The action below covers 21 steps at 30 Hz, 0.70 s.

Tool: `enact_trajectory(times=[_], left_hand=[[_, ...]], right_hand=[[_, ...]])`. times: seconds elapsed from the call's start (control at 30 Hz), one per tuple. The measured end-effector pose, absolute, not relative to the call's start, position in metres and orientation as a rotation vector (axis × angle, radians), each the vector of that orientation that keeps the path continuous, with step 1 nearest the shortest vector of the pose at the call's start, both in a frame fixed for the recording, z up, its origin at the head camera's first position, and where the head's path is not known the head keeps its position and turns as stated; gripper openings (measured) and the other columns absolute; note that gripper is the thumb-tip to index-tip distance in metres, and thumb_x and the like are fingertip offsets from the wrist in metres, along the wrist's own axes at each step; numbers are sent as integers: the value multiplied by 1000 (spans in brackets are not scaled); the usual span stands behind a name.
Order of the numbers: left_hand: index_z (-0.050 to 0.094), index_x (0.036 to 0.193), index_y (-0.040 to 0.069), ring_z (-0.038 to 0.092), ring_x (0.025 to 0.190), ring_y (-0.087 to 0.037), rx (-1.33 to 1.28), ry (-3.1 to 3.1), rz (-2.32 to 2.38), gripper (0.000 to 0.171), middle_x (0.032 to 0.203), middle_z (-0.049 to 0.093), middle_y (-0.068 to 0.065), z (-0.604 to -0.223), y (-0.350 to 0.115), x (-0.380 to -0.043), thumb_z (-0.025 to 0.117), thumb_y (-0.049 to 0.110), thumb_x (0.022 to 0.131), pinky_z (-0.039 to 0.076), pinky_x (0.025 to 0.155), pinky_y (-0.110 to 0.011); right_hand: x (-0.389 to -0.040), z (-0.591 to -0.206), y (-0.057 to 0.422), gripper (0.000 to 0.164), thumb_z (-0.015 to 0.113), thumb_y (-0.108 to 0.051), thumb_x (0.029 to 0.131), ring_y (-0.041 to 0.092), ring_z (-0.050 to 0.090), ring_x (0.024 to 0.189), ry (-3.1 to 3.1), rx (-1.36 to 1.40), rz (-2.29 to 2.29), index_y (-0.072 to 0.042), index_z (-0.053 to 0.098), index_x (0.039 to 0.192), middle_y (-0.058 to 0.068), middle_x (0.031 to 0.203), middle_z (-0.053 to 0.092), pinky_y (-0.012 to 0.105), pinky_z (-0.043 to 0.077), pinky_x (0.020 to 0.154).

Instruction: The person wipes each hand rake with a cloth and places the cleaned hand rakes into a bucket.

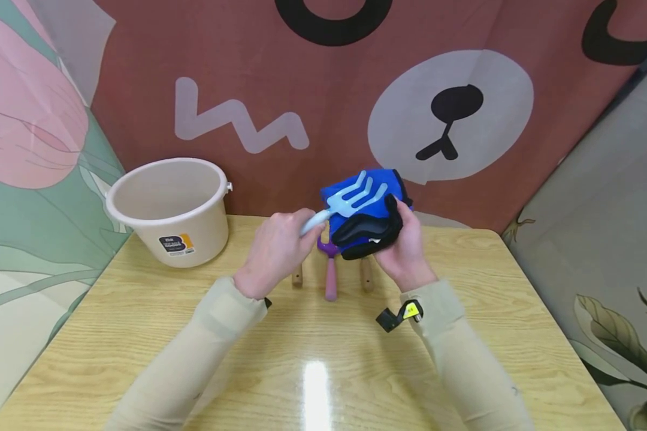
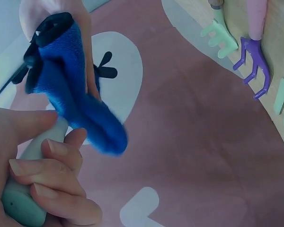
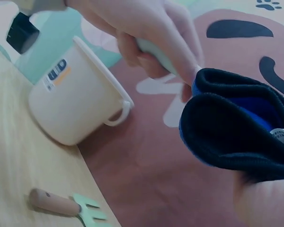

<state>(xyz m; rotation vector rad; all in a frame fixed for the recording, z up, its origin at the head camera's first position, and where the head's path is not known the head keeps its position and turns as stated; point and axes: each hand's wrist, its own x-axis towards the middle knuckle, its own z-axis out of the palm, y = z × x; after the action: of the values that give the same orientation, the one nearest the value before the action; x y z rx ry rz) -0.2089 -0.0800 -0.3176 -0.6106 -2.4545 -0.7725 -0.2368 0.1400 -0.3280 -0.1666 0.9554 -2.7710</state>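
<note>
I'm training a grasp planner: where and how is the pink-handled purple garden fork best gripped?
Probably by its straight pink handle, from above and the head camera's side: the handle points that way, between two brown wooden handles with gaps either side, while the purple pronged head points away.

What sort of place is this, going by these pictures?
Probably an indoor tabletop set: a wooden table before a backdrop printed with a cartoon face, and a bucket on the table. The small fork in the left hand hints at gardening.
</note>
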Motion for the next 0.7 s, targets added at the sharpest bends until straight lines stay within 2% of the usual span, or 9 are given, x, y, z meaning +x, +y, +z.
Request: enact_trajectory(times=[0.1,0.23,0.47,0.53,0.7], left_hand=[[71,97,5,45,43,-13,-619,-2449,-766,24,59,48,0,-315,-79,-209,66,29,98,34,41,-29],[70,95,5,46,44,-14,-630,-2418,-743,26,58,46,-1,-310,-77,-210,65,30,98,36,42,-29],[72,99,4,50,46,-16,-609,-2395,-715,29,60,51,-3,-307,-76,-209,65,33,98,40,43,-30],[72,100,5,51,48,-17,-602,-2399,-713,30,61,52,-3,-307,-76,-208,65,34,98,42,44,-31],[72,100,4,52,49,-16,-625,-2406,-728,30,61,52,-3,-306,-73,-207,65,33,98,43,45,-30]], right_hand=[[-232,-329,133,47,39,-36,108,19,45,135,1000,-154,-2711,-15,36,150,2,150,44,34,32,118],[-225,-330,123,55,34,-38,109,21,37,144,1087,-192,-2637,-17,24,159,2,161,34,39,25,124],[-218,-332,116,59,31,-37,109,26,33,148,1199,-239,-2536,-13,16,161,9,165,27,43,21,126],[-216,-333,114,59,32,-36,109,26,34,147,1223,-236,-2510,-13,16,160,8,164,28,43,24,125],[-212,-337,107,49,39,-37,108,18,51,132,1300,-258,-2430,-13,29,149,5,147,45,34,43,112]])
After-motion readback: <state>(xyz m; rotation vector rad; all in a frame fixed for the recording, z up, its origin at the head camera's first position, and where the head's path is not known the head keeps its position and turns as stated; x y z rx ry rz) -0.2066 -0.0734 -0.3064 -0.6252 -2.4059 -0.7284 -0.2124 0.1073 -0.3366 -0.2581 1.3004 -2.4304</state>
